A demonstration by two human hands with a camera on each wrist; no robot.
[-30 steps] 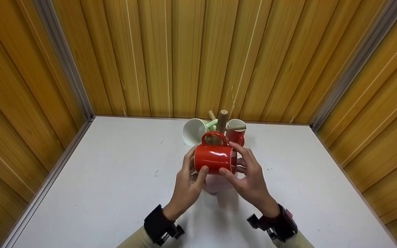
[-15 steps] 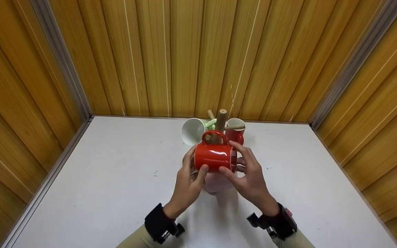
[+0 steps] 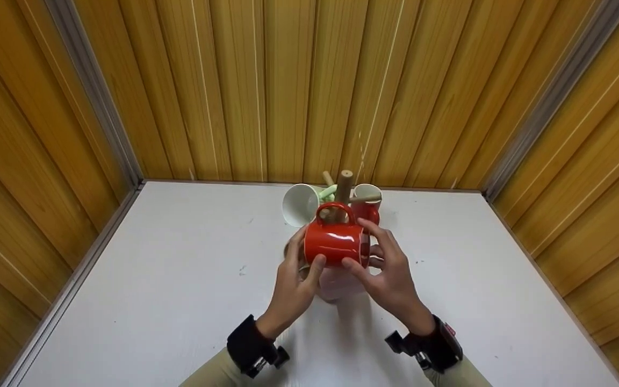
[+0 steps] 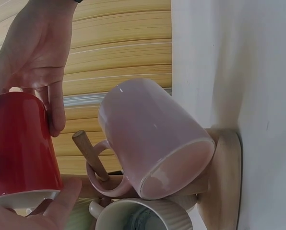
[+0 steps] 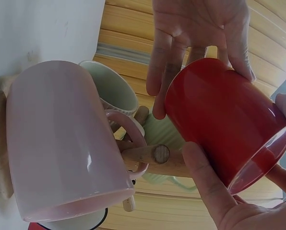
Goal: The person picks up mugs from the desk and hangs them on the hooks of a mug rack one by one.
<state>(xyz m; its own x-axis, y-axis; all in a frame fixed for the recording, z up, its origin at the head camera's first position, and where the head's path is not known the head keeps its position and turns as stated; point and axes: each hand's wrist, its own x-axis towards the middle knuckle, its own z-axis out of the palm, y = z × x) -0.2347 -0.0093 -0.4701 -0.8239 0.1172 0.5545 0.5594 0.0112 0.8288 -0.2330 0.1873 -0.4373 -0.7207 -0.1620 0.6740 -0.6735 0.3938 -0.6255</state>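
Between both hands a glossy red mug (image 3: 336, 244) lies on its side in the air, its handle pointing away from me. My left hand (image 3: 292, 293) grips the left end, thumb on the near side. On the right end, my right hand (image 3: 395, 282) holds it with thumb and fingers. The left wrist view shows a white edge at the end by my left hand. Just beyond and below stands a wooden mug rack (image 4: 227, 182). A pink mug (image 4: 152, 129) hangs from one of its pegs by the handle, mostly hidden behind the red mug in the head view.
On the rack's far side hang a pale green mug (image 3: 300, 206) at left and another red mug (image 3: 363, 210) at right. A ribbed off-white mug (image 4: 174, 218) hangs lower in the left wrist view. The white table (image 3: 180, 269) meets wood-patterned walls (image 3: 288, 91).
The red mug has risen very slightly in the head view. Both hands keep the same hold on it, and the rack's mugs stay in place.
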